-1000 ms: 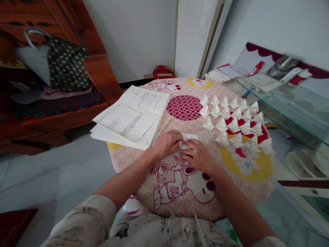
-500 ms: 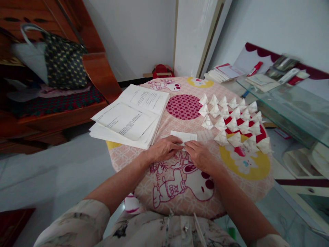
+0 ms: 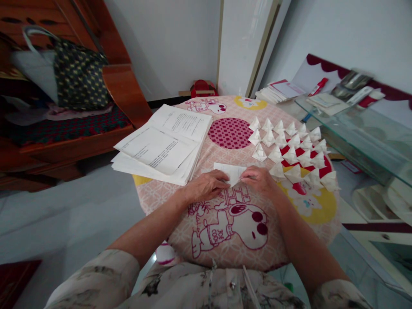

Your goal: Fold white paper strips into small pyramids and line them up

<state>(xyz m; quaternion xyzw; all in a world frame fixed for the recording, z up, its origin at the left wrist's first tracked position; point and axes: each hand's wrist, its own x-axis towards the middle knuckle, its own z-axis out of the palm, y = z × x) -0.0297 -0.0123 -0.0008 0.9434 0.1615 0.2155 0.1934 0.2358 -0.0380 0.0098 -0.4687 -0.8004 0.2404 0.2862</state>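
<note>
Left hand, fingers bunched, holds paper as right hand pinches its edge, the cloth nearside of both reading "JOE COOL."

Sheet matt ppr, tbl cover cloth, bench glossy wd, shelf glass.

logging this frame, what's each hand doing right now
Left hand: curled against the white paper; grip cannot be told.
Right hand: closed, pinching the paper's right side.

Mid-tabletop, the left hand touched a small white paper and the right hand pinched it; printed sheets overhung the left edge, folded paper pieces crowding the right.
</note>
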